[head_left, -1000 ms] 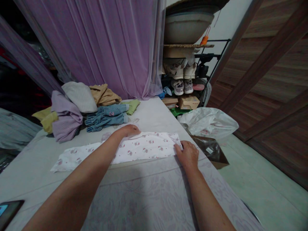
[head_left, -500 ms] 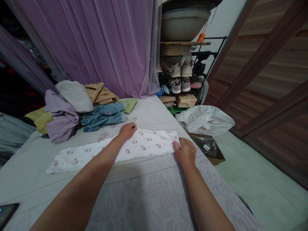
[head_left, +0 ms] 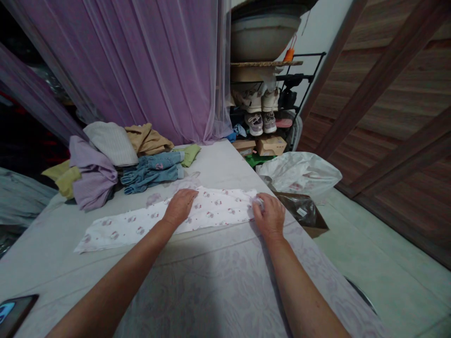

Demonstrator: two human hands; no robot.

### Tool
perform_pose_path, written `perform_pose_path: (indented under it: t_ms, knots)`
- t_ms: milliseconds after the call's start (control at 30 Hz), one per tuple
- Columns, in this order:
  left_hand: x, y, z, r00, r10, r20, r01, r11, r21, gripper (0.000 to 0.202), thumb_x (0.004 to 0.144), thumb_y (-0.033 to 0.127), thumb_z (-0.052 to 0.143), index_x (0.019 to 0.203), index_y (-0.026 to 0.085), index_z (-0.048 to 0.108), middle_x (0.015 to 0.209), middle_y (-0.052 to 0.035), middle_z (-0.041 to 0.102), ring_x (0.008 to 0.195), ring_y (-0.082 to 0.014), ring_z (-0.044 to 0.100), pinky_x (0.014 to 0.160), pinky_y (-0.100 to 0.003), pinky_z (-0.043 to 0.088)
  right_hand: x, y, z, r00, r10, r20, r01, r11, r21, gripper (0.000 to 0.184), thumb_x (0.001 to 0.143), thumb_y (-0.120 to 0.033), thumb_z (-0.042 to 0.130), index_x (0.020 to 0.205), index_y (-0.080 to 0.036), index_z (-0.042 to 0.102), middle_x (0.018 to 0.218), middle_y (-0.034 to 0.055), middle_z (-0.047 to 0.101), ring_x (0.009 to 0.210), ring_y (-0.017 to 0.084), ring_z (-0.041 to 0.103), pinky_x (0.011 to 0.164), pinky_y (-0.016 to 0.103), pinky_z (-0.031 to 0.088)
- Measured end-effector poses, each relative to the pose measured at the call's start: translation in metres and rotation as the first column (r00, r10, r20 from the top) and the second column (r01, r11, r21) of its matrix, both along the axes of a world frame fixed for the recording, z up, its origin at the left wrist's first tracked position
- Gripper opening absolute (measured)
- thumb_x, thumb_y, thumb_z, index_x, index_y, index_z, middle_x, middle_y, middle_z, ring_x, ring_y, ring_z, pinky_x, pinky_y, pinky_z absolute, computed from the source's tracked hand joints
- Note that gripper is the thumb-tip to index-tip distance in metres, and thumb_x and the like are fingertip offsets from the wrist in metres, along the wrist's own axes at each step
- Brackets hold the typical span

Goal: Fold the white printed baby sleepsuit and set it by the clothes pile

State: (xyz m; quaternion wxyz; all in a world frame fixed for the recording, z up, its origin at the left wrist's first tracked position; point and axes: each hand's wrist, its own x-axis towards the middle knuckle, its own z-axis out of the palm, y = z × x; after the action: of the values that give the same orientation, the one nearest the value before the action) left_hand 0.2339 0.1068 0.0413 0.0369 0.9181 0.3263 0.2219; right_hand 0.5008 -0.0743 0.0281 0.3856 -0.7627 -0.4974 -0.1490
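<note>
The long white cloth (head_left: 141, 230) has pink pictures. The hands are apart: the left hand (head_left: 180, 207) lies flat on it, the right hand (head_left: 269, 216) pinches its end.

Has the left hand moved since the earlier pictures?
Yes. The left hand has moved back toward the person, farther from the jeans, and now rests on the white printed cloth.
</note>
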Motion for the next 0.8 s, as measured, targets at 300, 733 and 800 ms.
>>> perform_pose_path:
  t_ms: [300,733,800]
  knots:
    - [0.009,-0.026,-0.016,0.970,-0.076,-0.231,0.032,0.982,-0.185,0.052,0.099,0.046,0.029,0.142,0.023,0.050,0.152,-0.0050,0.046,0.145,-0.0233,0.033,0.120,-0.048,0.024,-0.032,-0.003,0.002,0.818,0.575,0.015,-0.559,0.801,-0.212,0.007,0.085,-0.023,0.065,0.086,-0.024,0.072,0.094,0.0045,0.071,0.092,0.020,0.061,0.084,0.035,0.043]
    - [0.011,-0.023,-0.013,0.973,-0.074,-0.218,0.011,0.961,-0.276,0.049,0.101,0.039,0.025,0.144,0.031,0.046,0.157,-0.0009,0.038,0.148,-0.0210,0.027,0.120,-0.050,0.018,-0.026,-0.007,0.013,0.777,0.606,-0.168,-0.628,0.730,-0.269,0.017,0.089,-0.022,0.053,0.079,-0.021,0.067,0.094,0.0048,0.070,0.092,0.019,0.060,0.085,0.033,0.040]
    - [0.010,-0.020,-0.013,0.968,-0.104,-0.227,0.032,0.954,-0.300,0.048,0.100,0.042,0.029,0.145,0.032,0.044,0.158,-0.0007,0.036,0.148,-0.0218,0.026,0.120,-0.050,0.019,-0.024,-0.008,0.013,0.772,0.612,-0.173,-0.634,0.721,-0.278,0.018,0.089,-0.022,0.052,0.079,-0.021,0.067,0.095,0.0050,0.070,0.092,0.019,0.060,0.085,0.033,0.041]
